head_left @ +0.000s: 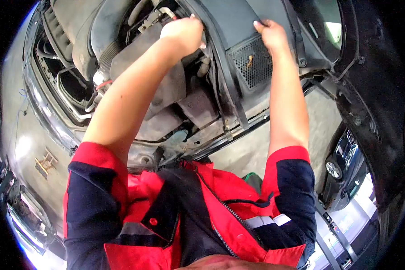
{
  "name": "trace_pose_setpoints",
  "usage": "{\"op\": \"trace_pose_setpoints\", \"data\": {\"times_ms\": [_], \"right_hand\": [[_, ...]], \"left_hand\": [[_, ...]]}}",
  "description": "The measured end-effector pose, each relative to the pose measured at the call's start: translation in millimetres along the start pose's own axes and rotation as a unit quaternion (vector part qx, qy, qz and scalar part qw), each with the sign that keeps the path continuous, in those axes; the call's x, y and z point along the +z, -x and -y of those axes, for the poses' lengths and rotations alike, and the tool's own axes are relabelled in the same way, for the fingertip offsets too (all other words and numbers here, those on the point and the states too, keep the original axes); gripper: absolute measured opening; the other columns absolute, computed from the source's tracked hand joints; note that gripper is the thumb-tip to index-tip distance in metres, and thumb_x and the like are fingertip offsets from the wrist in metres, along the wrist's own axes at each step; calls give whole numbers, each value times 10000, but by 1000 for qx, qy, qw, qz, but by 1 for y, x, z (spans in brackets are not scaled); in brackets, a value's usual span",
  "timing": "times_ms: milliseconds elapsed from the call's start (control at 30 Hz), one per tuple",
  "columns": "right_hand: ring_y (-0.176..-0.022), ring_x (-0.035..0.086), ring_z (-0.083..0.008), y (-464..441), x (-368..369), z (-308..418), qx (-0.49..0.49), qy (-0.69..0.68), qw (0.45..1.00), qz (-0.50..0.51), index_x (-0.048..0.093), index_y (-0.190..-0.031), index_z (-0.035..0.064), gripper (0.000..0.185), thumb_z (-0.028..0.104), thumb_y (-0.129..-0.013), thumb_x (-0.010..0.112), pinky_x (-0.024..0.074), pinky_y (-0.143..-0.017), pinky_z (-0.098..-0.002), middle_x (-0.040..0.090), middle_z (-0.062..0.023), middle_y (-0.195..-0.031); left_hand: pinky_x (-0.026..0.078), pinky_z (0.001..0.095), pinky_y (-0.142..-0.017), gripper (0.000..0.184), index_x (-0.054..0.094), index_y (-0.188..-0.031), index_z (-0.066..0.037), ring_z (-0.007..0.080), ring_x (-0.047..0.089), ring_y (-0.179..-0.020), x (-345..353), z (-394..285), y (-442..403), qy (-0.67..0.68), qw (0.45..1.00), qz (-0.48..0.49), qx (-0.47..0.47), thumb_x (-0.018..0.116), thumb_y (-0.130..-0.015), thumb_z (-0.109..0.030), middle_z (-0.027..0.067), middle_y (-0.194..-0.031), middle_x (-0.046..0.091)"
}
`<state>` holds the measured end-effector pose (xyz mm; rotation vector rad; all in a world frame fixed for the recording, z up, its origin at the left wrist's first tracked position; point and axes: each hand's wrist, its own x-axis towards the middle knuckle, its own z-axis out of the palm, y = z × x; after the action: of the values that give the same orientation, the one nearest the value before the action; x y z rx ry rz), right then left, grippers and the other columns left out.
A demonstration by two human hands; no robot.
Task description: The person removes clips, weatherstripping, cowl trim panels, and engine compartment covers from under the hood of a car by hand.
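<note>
A dark plastic cowl cover (pixel 233 21) with a honeycomb mesh grille (pixel 261 74) spans the back of the open engine bay. My left hand (pixel 183 35) is closed at its front edge, fingers curled by the black rubber strip (pixel 220 67); the fingertips are partly hidden. On the opposite edge, nearer the windshield, my right hand (pixel 273 36) grips the cover with the thumb on top and the fingers mostly out of sight. A dry yellowish leaf (pixel 250 61) lies on the mesh.
Engine parts, a ribbed air intake hose (pixel 107 56) and a metal bracket lie left of my arms. The fender edge (pixel 238 135) runs beneath the cover. An open dark car door or panel (pixel 382 99) stands right. Other cars (pixel 342 162) and a small wooden stool (pixel 46 163) are on the floor.
</note>
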<state>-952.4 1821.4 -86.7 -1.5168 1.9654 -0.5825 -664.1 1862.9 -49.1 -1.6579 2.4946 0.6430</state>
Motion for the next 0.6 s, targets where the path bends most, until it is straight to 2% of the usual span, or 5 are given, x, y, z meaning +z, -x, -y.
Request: {"op": "trace_pose_setpoints", "data": {"times_ms": [33,133,333,367,600], "right_hand": [[-1087,670,-330,0,-1,2,-5,8,1000,-5,652,-1224,-19,509,335,-868,735,490,-954,-386,677,-236,-1184],[-1124,645,-367,5,-8,7,-18,65,998,-9,623,-1246,-46,580,388,-873,717,480,-982,-408,669,-257,-1179],[-1153,606,-413,23,-3,20,-100,150,981,-69,636,-1207,-60,614,468,-895,650,467,-1000,-442,642,-292,-1192],[-1135,615,-415,25,-7,24,-100,135,983,-69,640,-1194,-65,609,466,-896,649,469,-993,-444,650,-297,-1167],[-1019,650,-423,17,-30,55,-63,138,988,-35,691,-1069,-3,523,488,-967,544,496,-880,-449,683,-271,-1042]], "left_hand": [[557,408,-857,539,622,-1167,81,332,695,-1015,-1,-2,-4,-6,1000,12,4,739,-854,-342,193,-1059,714],[543,437,-894,541,647,-1094,87,356,674,-1039,-13,-9,-8,-6,998,64,6,774,-809,-355,208,-1088,695],[522,435,-927,777,405,-1413,108,366,660,-1069,14,-13,12,90,993,-9,-76,714,-862,-345,258,-1105,675],[506,419,-948,887,243,-1487,120,387,639,-1101,16,-10,16,160,984,-16,-76,700,-843,-283,298,-1137,652],[481,361,-972,885,281,-1469,137,375,634,-1121,26,-11,18,352,927,-96,-83,646,-759,-245,338,-1154,627]]}}
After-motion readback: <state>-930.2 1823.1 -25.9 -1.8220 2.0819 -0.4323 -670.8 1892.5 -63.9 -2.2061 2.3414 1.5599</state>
